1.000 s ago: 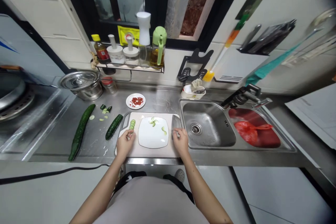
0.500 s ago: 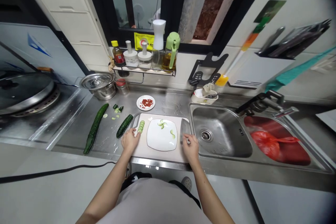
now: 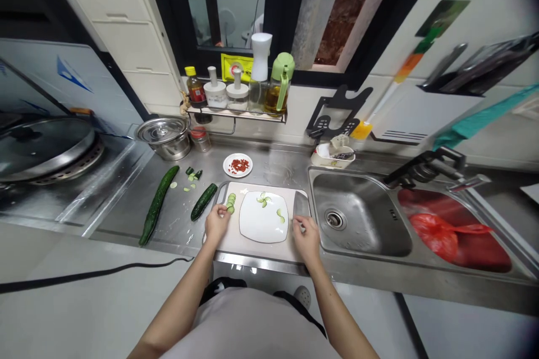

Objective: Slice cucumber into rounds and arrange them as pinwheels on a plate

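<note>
A white square plate (image 3: pixel 263 227) lies on the pale cutting board (image 3: pixel 248 253), with a few thin cucumber slices (image 3: pixel 264 199) near its far edge and at its right. Left of the plate runs an overlapping row of cucumber slices (image 3: pixel 231 200). My left hand (image 3: pixel 216 225) has its fingertips pinched at the near end of this row. At the board's right side lies a grey knife blade (image 3: pixel 301 203). My right hand (image 3: pixel 306 236) is at its near end, fingers curled; whether they grip anything is hidden. A cut cucumber (image 3: pixel 204 202) rests left of the board.
A whole cucumber (image 3: pixel 159 205) and cucumber scraps (image 3: pixel 190 177) lie further left. Behind the board sits a small plate of chopped red pieces (image 3: pixel 238 165). The sink (image 3: pixel 357 216) adjoins on the right. A seasoning rack (image 3: pixel 240 115) hangs on the wall.
My left fingers have closed together at the near end of the slice row. My right hand stays beside the knife blade. The whole view has shifted slightly.
</note>
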The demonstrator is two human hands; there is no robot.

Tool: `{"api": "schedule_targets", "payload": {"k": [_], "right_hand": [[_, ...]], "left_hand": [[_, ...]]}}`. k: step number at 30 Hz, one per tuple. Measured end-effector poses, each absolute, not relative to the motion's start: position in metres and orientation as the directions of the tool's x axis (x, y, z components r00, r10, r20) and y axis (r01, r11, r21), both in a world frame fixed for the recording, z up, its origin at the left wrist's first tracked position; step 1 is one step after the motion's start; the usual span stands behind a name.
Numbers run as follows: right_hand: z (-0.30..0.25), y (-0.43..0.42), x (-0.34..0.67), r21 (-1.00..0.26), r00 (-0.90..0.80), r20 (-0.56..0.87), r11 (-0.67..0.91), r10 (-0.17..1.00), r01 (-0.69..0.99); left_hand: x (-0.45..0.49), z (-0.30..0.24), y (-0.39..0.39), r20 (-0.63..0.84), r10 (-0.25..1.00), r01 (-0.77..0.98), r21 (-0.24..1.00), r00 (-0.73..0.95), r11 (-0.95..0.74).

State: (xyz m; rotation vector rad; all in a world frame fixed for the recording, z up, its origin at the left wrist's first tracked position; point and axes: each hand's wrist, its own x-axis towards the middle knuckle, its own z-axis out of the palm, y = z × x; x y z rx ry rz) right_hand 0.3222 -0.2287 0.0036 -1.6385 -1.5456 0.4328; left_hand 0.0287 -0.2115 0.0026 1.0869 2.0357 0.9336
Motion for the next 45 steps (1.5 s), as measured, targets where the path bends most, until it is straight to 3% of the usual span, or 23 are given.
{"api": "schedule_targets", "payload": {"k": [3, 6, 11, 14, 17, 20, 24, 31, 36, 45], "right_hand": [[0.019, -0.22, 0.307, -0.804, 0.175, 0.267, 0.119, 0.948, 0.583], [0.046, -0.208, 0.28, -0.877, 0.103, 0.217, 0.147, 0.971, 0.457], [0.095, -0.192, 0.239, -0.91, -0.132, 0.235, 0.265, 0.963, 0.32], [0.109, -0.187, 0.23, -0.895, -0.151, 0.271, 0.307, 0.951, 0.323], [0.112, -0.187, 0.231, -0.9, -0.113, 0.282, 0.304, 0.953, 0.313], [0.113, -0.189, 0.235, -0.9, -0.124, 0.299, 0.322, 0.946, 0.292], [0.113, -0.193, 0.239, -0.886, -0.165, 0.33, 0.366, 0.929, 0.286], [0.113, -0.2, 0.242, -0.913, -0.176, 0.284, 0.322, 0.942, 0.249], [0.113, -0.204, 0.24, -0.94, -0.181, 0.246, 0.28, 0.952, 0.195], [0.116, -0.206, 0.236, -0.969, -0.166, 0.187, 0.209, 0.968, 0.129]], "left_hand": [[0.035, 0.017, -0.205, -0.248, 0.89, 0.131, 0.939, -0.382, 0.318], [0.046, 0.044, -0.201, -0.208, 0.941, -0.035, 0.978, -0.268, 0.206], [0.068, 0.091, -0.198, -0.068, 0.993, -0.023, 0.998, -0.094, 0.066], [0.075, 0.104, -0.197, -0.019, 0.996, -0.004, 1.0, -0.092, 0.019], [0.077, 0.107, -0.199, -0.133, 0.983, -0.052, 0.991, -0.127, 0.127], [0.078, 0.108, -0.202, -0.336, 0.942, -0.217, 0.918, 0.024, 0.332], [0.081, 0.114, -0.206, -0.406, 0.898, -0.384, 0.812, 0.169, 0.439], [0.085, 0.124, -0.206, -0.402, 0.906, -0.485, 0.77, 0.135, 0.414], [0.09, 0.129, -0.209, -0.342, 0.939, -0.424, 0.848, 0.021, 0.318], [0.095, 0.125, -0.212, -0.099, 0.988, -0.268, 0.961, -0.116, 0.065]]}}
